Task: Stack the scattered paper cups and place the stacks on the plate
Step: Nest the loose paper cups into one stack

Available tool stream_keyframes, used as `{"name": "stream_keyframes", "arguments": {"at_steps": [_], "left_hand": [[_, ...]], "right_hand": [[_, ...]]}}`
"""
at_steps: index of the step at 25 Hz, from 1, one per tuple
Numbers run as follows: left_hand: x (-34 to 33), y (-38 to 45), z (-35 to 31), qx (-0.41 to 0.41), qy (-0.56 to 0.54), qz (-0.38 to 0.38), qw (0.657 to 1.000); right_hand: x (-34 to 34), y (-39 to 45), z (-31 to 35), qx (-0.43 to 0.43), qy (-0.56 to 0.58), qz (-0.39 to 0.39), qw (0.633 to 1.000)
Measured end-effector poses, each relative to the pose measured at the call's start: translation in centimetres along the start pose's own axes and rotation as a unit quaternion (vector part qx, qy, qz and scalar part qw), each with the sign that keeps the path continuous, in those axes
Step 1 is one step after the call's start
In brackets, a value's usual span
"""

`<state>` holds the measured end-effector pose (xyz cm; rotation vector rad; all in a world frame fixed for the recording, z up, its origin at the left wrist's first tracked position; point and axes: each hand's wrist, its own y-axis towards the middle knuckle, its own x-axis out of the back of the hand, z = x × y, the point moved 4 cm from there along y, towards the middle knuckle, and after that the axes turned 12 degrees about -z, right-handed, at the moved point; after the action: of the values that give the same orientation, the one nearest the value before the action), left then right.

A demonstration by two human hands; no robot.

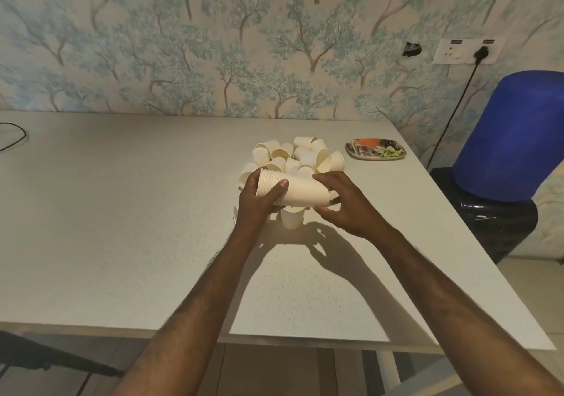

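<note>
Warm, uneven indoor light with hard shadows and wide-angle bend.

From my seat the light seems to come from above and beyond the hands, since the forearms throw long, sharp-edged dark shadows toward the lower centre of the frame across the desk (122, 227). The desk's centre glows yellowish-white, fading to grey at far left. The stack of cups (293, 192) is brightly lit, nearly washed out. The wallpaper (213, 44) in the upper frame looks soft and slightly smeared. The desk's edges bow near the borders, and the lower corners fall dim.
</note>
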<state>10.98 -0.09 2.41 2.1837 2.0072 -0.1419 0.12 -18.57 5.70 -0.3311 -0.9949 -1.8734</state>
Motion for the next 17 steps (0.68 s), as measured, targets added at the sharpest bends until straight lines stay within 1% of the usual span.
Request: {"name": "stream_keyframes", "arguments": {"at_steps": [3, 5, 7, 9, 12, 14, 17], "left_hand": [[-0.2, -0.1, -0.2, 0.02, -0.018, 0.02, 0.999], [0.2, 0.1, -0.2, 0.022, -0.024, 0.021, 0.999], [0.9, 0.4, -0.4, 0.014, -0.033, 0.004, 0.999], [1.6, 0.7, -0.6, 0.004, -0.041, -0.02, 0.999], [2.5, 1.0, -0.7, -0.01, -0.05, -0.052, 0.997], [3.0, 1.2, -0.7, -0.018, -0.052, -0.071, 0.996], [3.5, 1.5, -0.9, -0.032, -0.048, -0.091, 0.994]], "right_hand": [[-1.0, 0.9, 1.2, 0.01, 0.013, -0.008, 1.0], [-1.7, 1.5, 1.2, 0.0, 0.035, -0.012, 0.999], [-2.6, 1.6, 0.4, -0.048, 0.058, -0.008, 0.997], [-4.0, 1.0, -1.2, -0.123, 0.077, -0.011, 0.989], [-6.8, -0.5, -3.3, -0.214, 0.073, -0.038, 0.973], [-8.6, -1.1, -3.8, -0.249, 0.074, -0.052, 0.964], [-10.3, -1.0, -3.8, -0.264, 0.051, -0.084, 0.96]]}}
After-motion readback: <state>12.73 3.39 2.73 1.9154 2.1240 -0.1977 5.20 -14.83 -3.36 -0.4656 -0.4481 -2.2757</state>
